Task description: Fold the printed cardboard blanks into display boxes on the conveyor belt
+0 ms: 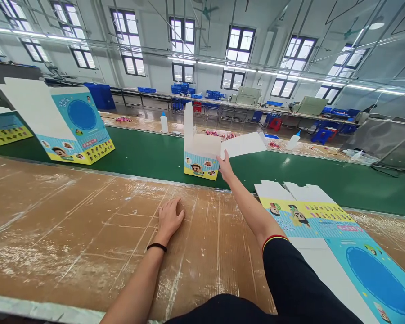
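Observation:
A small printed carton (200,165) with blue stripes, a yellow band and cartoon figures stands upright on the green conveyor belt (148,157), its white flaps raised and spread. My right hand (226,168) reaches forward and grips the carton's right edge beside the side flap. On the brown table cover my left hand (170,217) lies flat, fingers apart and holding nothing. To the right, flattened printed carton sheets (319,216) of the same design lie partly under my right arm.
Further left on the belt stands a larger-looking printed carton (74,123) with raised flaps, and another carton (6,128) beyond it. Two white bottles with blue caps (164,122) (294,140) and small pink items (222,134) sit on the ledge behind the belt.

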Motion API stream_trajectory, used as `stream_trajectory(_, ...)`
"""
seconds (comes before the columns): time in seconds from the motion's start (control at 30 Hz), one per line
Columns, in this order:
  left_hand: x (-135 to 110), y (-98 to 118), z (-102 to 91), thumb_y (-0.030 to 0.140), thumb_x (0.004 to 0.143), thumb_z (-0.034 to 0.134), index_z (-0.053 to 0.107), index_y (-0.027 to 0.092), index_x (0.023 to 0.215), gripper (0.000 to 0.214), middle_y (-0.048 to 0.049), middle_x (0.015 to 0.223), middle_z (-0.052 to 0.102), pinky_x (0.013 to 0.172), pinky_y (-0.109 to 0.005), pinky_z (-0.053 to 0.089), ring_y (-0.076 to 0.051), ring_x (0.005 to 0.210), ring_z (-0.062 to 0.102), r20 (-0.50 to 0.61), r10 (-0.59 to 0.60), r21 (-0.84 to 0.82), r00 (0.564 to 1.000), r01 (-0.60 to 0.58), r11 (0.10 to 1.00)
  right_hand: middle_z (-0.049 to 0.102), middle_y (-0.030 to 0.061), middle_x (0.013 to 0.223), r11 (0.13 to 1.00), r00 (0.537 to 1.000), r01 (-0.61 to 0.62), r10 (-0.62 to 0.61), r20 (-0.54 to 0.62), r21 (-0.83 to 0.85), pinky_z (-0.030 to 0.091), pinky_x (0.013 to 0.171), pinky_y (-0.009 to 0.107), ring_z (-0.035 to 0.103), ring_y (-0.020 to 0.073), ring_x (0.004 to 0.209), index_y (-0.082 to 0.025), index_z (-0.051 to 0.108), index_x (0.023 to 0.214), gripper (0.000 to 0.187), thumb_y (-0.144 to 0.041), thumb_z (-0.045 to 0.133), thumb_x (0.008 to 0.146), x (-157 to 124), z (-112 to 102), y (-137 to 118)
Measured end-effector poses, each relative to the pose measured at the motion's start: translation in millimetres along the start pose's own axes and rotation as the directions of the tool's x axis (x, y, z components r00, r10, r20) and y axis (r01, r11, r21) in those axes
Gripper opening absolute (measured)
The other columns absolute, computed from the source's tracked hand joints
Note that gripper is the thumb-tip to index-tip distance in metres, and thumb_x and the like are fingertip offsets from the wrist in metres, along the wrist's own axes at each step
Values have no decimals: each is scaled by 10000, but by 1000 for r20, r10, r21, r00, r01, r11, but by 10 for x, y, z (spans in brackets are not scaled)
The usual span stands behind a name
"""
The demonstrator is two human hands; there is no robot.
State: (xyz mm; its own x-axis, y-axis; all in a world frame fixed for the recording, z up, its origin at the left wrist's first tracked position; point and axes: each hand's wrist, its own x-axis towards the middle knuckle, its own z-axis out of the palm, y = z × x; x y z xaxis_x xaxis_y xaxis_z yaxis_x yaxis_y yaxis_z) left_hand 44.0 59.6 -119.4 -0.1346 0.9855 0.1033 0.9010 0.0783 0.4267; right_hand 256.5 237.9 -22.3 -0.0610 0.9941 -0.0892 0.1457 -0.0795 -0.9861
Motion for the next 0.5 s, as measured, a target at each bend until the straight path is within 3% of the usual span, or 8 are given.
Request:
stream_trajectory(0.17, 28, -52, -20, 303, 876, 491, 615, 137, 1317, 487, -168, 1405, 623, 1146, -495, 421, -335, 1331, 572, 4, 16, -23, 1000, -16, 1000, 230, 30, 1655, 999, 1000, 11, -11, -6, -44, 410, 1312, 354, 371, 118, 1546, -346, 220, 1626, 794, -529, 521, 915, -348, -134, 67)
stream_trajectory(0.27, 64, -132, -60, 381, 853, 469, 625, 154, 1264, 495, -163, 1354, 655, 1124, -500, 453, -344, 1294, 598, -17, 46, -59, 999, -47, 997, 425, 41, 1550, 994, 996, -18, 8, -89, -111, 455, 1265, 299, 504, 93, 1416, -298, 513, 1463, 591, -533, 512, 921, -703, -416, 133)
stream_trajectory(0.33, 94, -190, -95, 436, 824, 451, 632, 157, 1217, 515, -169, 1297, 678, 1119, -497, 467, -347, 1256, 619, -49, 55, -104, 997, -59, 993, 532, 31, 1444, 981, 981, -71, 36, -192, -179, 466, 1241, 259, 570, 63, 1289, -246, 606, 1343, 490, -496, 481, 941, -913, -741, 195)
stream_trajectory(0.4, 106, -223, -135, 488, 793, 434, 636, 151, 1176, 549, -182, 1259, 685, 1126, -501, 467, -352, 1230, 629, -81, 64, -162, 995, -76, 984, 562, 41, 1399, 952, 939, -165, 71, -337, -259, 450, 1247, 247, 575, 58, 1243, -195, 614, 1318, 465, -443, 457, 957, -1120, -1197, 276)
stream_trajectory(0.5, 49, -177, -198, 568, 759, 441, 639, 160, 1159, 605, -177, 1263, 678, 1150, -502, 453, -353, 1241, 623, -113, 51, -277, 992, -81, 957, 522, 117, 1425, 855, 807, -386, 130, -576, -347, 357, 1326, 318, 493, 130, 1375, -114, 580, 1369, 501, -370, 456, 957, -1503, -2030, 432)
